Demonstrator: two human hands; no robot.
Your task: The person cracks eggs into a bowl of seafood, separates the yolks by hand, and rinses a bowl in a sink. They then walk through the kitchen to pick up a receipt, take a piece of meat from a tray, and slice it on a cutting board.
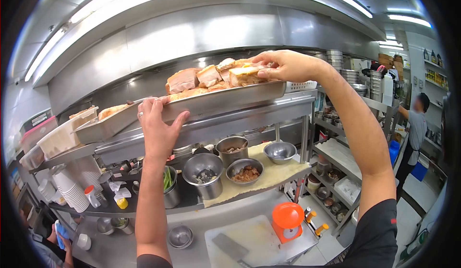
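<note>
A long metal tray [225, 99] stands on the upper shelf, heaped with thick chunks of pork belly [182, 81]. My left hand [157, 121] grips the near rim at the tray's left end, fingers over the edge and thumb against the outer wall. At the right end of the heap, my right hand [283, 67] reaches over the top with its fingers closed on a pork belly chunk [245, 76]. Part of that chunk is hidden behind my fingers. Left of my left hand, another metal tray [101, 131] holds more pieces of meat.
Below are metal bowls [280, 151] and pots on the lower shelf. A cutting board [247, 239] with a cleaver [229, 247] and an orange scale [288, 220] lie on the counter. Stacked cups [69, 191] stand left. A co-worker [417, 128] stands far right; another person's hands show lower left.
</note>
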